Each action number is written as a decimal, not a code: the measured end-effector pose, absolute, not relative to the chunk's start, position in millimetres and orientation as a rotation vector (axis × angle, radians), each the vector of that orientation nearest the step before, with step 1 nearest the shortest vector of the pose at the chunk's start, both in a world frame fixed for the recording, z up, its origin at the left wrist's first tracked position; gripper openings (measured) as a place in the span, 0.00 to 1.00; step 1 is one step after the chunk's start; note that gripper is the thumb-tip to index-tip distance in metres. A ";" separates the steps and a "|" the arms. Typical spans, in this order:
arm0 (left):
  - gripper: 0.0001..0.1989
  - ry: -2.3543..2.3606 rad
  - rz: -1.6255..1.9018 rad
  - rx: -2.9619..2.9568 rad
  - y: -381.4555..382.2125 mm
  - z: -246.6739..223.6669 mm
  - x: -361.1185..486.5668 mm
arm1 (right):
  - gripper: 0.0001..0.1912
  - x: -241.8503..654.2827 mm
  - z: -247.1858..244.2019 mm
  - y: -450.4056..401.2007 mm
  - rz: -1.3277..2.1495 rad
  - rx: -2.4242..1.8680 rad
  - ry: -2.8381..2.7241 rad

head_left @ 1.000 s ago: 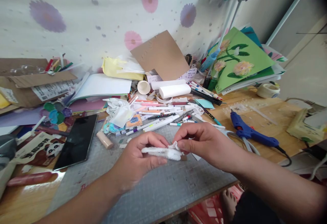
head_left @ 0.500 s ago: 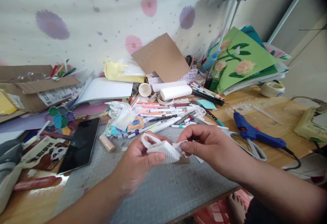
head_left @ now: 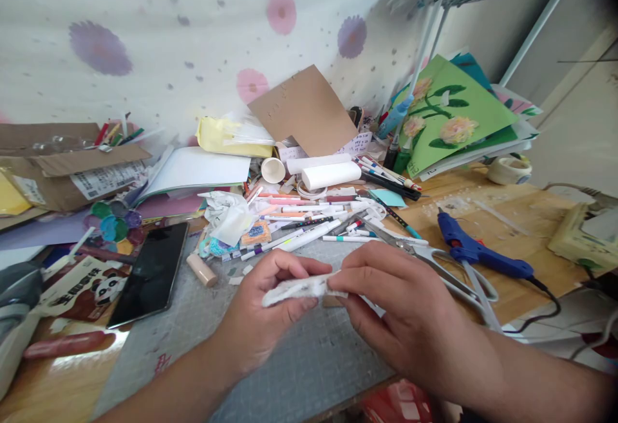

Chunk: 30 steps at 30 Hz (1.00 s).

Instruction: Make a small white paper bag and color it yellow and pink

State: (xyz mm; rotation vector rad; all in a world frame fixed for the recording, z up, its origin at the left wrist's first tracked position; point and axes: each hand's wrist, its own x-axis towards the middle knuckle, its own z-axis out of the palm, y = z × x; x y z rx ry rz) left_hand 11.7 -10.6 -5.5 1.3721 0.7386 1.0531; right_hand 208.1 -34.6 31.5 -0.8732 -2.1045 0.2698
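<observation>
A small white ribbed cloth piece [head_left: 294,290] is held between both hands above the grey cutting mat [head_left: 232,384], seen almost edge-on. My left hand [head_left: 261,310] pinches its left part, thumb below and fingers behind. At the right end, the fingers of my right hand [head_left: 400,300] are closed on the cloth and cover that end. The loop seen on it earlier does not show from this angle. A small brown scrap [head_left: 332,301] lies on the mat behind the hands, partly hidden.
Behind the hands lies a heap of markers [head_left: 309,233]. Scissors [head_left: 434,262] and a blue glue gun [head_left: 483,249] with its cord lie to the right. A black phone [head_left: 152,275] and a wooden cylinder [head_left: 201,270] are on the left. A cardboard box [head_left: 62,165] stands behind them.
The white cloth has turned from showing its ribbed face and loop to nearly edge-on. My right hand has come lower, its fingers now over the cloth's right end.
</observation>
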 end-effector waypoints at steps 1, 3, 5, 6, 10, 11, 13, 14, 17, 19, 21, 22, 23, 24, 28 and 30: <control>0.07 0.755 1.056 1.377 -11.2 -4.9 11.8 | 0.11 207.4 31.6 -34.7 0.278 -0.874 -2.108; 0.07 0.786 1.081 1.391 -12.7 -3.7 11.5 | 0.10 205.8 31.3 -34.9 0.302 -0.879 -2.104; 0.07 0.806 1.121 1.415 -14.0 -2.8 11.0 | 0.10 203.7 30.0 -35.2 0.342 -0.888 -2.101; 0.07 0.814 1.142 1.425 -14.3 -2.3 10.9 | 0.09 202.6 29.0 -35.2 0.366 -0.902 -2.101; 0.07 0.850 1.215 1.437 -13.9 -0.7 12.0 | 0.10 199.2 25.2 -34.6 0.496 -0.933 -2.087; 0.07 0.859 1.226 1.433 -13.6 -0.6 12.3 | 0.11 198.7 24.6 -34.2 0.532 -0.936 -2.079; 0.07 0.866 1.228 1.419 -13.3 -1.3 12.7 | 0.12 198.2 24.5 -33.1 0.581 -0.933 -2.068; 0.07 0.867 1.220 1.407 -13.3 -2.0 12.7 | 0.13 198.1 25.0 -32.5 0.586 -0.929 -2.065; 0.07 0.837 1.201 1.352 -13.6 -5.4 11.7 | 0.12 198.9 28.1 -31.7 0.556 -0.885 -2.037; 0.07 0.793 1.188 1.300 -13.9 -7.7 11.1 | 0.12 200.4 30.8 -32.3 0.539 -0.853 -2.007; 0.08 0.755 1.172 1.253 -14.0 -9.4 10.9 | 0.13 202.1 32.7 -33.5 0.534 -0.831 -1.998; 0.09 0.748 1.167 1.238 -13.9 -10.0 11.0 | 0.14 202.9 33.0 -34.1 0.533 -0.820 -2.000; 0.09 0.746 1.165 1.233 -13.8 -10.2 11.2 | 0.14 203.5 33.0 -34.7 0.534 -0.807 -2.003; 0.09 0.747 1.168 1.231 -13.7 -10.2 11.4 | 0.14 203.9 32.6 -35.2 0.539 -0.790 -2.007; 0.08 0.784 1.218 1.288 -14.1 -6.7 12.0 | 0.16 202.9 30.4 -36.1 0.642 -0.748 -1.992; 0.08 0.839 1.248 1.330 -15.0 -3.9 12.2 | 0.17 201.6 30.4 -36.1 0.768 -0.781 -1.957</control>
